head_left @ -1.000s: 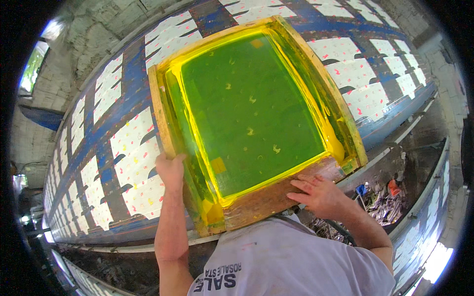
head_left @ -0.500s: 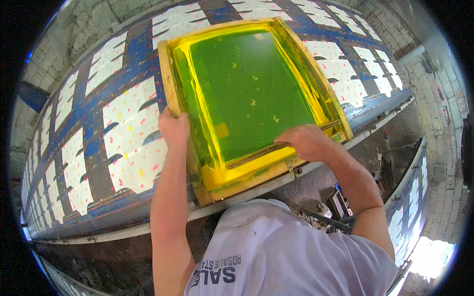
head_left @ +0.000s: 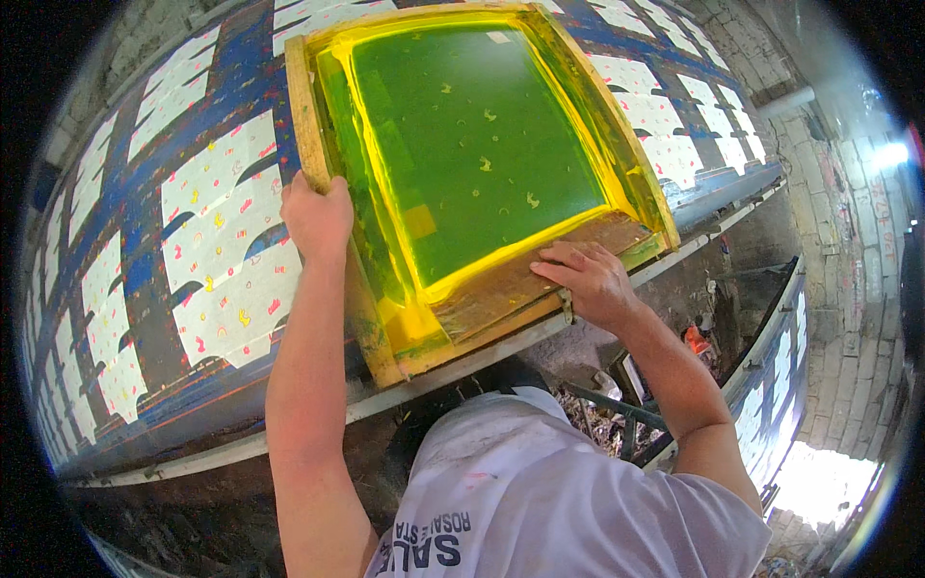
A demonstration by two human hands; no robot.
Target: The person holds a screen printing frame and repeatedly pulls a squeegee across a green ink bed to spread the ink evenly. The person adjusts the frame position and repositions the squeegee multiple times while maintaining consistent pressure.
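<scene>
The left hand (head_left: 320, 220) clasps the frame (head_left: 306, 116), while the squeegee (head_left: 501, 299) has tipped flatter under the right hand (head_left: 590, 284), fingers bent, hold unclear, suggesting a paused stroke.

Reaches forward with a nearly straight left arm (head_left: 308, 385) and grips with the left hand (head_left: 318, 217), thumb side inward. Bends the right arm (head_left: 677, 376) at the elbow (head_left: 711, 435) and holds the right hand (head_left: 591, 284) palm down, with slightly curled fingers (head_left: 561, 266) pointing left.

Grey block wall (head_left: 834, 361), bright glare (head_left: 825, 484)
</scene>
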